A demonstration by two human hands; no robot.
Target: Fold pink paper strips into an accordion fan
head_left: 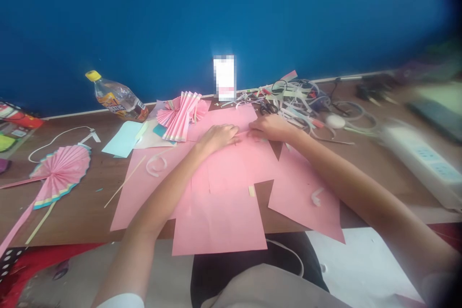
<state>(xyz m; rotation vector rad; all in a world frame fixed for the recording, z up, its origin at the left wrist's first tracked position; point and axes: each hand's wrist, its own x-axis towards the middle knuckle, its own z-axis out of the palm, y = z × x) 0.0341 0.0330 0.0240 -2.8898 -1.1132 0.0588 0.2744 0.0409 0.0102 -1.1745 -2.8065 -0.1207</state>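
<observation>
Both my hands rest on a pink paper sheet [220, 202] spread over the wooden table [90, 187]. My left hand [218, 137] lies curled on the sheet's far part, fingers pressing down on a fold. My right hand [270, 127] is closed in a pinch on the same folded edge, just right of the left hand. More pink sheets [306, 197] lie overlapping to the right and left. A folded pink accordion fan [182, 113] stands just beyond my left hand.
A finished pink fan [59, 173] with coloured rim lies at the left. A tipped plastic bottle [117, 97] lies at the back left by the blue wall. Light blue paper [124, 138], scissors [267, 107], tangled paper strips [299, 96] and a white power strip [422, 156] surround the sheets.
</observation>
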